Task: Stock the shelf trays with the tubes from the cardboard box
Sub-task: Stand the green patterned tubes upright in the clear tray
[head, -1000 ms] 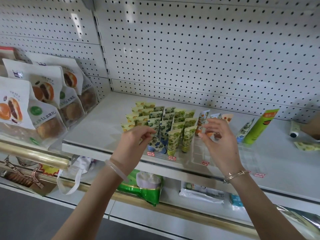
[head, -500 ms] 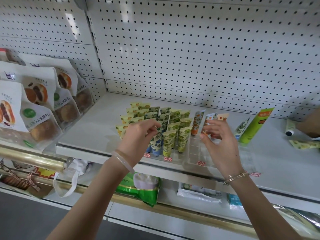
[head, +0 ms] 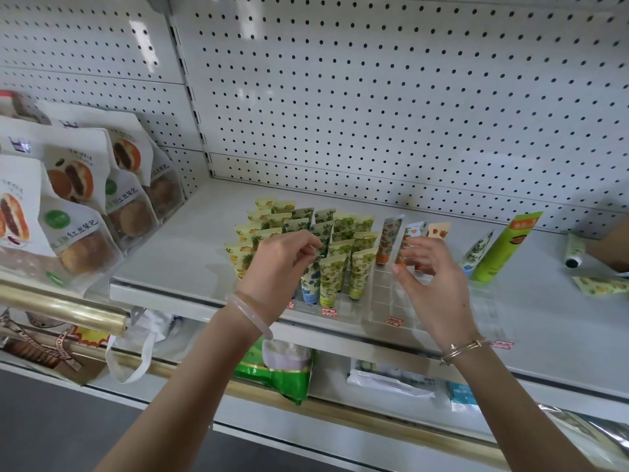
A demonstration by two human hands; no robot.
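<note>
left hand (head: 279, 267): fingers curled, pinching the crimped top of the front blue-floral tube (head: 310, 284), wrist bent over the left tray (head: 343, 310). right hand (head: 435, 287): fingers loose and spread, holding nothing, fingertips just in front of the orange-print tubes (head: 388, 240); can't tell if they touch. Left tray is packed with upright tubes, cap down: yellow rows at 9 o'clock, blue in the middle, green at 3. Right tray (head: 391, 301), at 3 o'clock of it, has three orange-print tubes in its 12 o'clock row. Both trays sit at the shelf (head: 177, 260) front edge. Forearms come in from 6 o'clock.
</note>
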